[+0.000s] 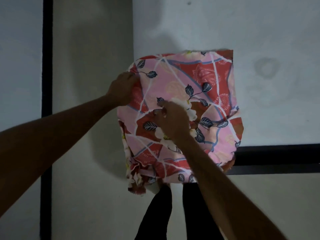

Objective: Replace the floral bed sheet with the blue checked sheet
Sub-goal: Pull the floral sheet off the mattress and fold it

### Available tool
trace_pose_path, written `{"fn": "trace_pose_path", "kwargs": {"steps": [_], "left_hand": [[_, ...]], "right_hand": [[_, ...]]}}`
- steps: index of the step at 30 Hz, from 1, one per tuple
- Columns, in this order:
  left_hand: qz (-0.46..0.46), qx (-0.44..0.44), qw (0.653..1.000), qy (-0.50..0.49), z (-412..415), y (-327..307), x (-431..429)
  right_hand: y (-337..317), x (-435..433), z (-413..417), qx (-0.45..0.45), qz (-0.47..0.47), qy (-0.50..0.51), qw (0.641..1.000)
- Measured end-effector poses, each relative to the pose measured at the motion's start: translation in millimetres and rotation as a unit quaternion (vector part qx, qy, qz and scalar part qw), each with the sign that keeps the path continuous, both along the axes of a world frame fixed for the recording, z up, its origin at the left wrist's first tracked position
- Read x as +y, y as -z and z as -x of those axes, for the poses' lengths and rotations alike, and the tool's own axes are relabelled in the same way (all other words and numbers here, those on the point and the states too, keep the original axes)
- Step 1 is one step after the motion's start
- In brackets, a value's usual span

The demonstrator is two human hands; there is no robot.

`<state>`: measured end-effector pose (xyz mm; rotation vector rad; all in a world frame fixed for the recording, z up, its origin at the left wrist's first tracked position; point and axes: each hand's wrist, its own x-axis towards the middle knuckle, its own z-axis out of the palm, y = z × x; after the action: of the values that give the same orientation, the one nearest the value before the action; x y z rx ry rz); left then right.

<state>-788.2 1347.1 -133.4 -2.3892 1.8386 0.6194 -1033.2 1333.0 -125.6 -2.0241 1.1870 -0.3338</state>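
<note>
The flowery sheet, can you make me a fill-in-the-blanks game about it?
The floral sheet is ____ into a thick bundle.
The left hand grips its ____ edge.
The right hand lies near its ____, not at an edge.
The trousers below it are ____.
Missing words: folded; left; middle; black.

Folded sheet (199, 75) in the middle, left hand (121, 89) at its left edge, right hand (173, 122) on top near its centre, the person's legs (195, 213) below its near edge, one bar (47, 84) well off to the left, another bar (277, 159) behind its lower right corner
</note>
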Motion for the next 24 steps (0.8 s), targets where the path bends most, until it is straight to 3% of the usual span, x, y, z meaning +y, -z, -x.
{"fn": "trace_pose_path", "kwargs": {"steps": [2,5,10,16,21,24], "left_hand": [[0.039,0.047,0.998,-0.031,-1,15,-25],[0.114,0.085,0.989,-0.047,-11,36,-63],[0.095,-0.023,0.991,-0.097,-14,39,-101],[0.158,-0.133,0.972,-0.110,-19,23,-118],[0.110,-0.197,0.962,-0.150,-22,15,-136],[0.123,-0.160,0.954,-0.222,2,28,-128]], "right_hand": [[11,-66,-11,-0.002,0.072,-0.007,0.997],[29,-158,-31,0.076,0.152,-0.047,0.984],[57,-232,-49,0.202,0.200,-0.117,0.952],[53,-244,-49,0.103,0.306,-0.119,0.939],[58,-259,-54,0.139,0.284,-0.130,0.940],[70,-255,-40,0.152,0.241,-0.108,0.952]]}}
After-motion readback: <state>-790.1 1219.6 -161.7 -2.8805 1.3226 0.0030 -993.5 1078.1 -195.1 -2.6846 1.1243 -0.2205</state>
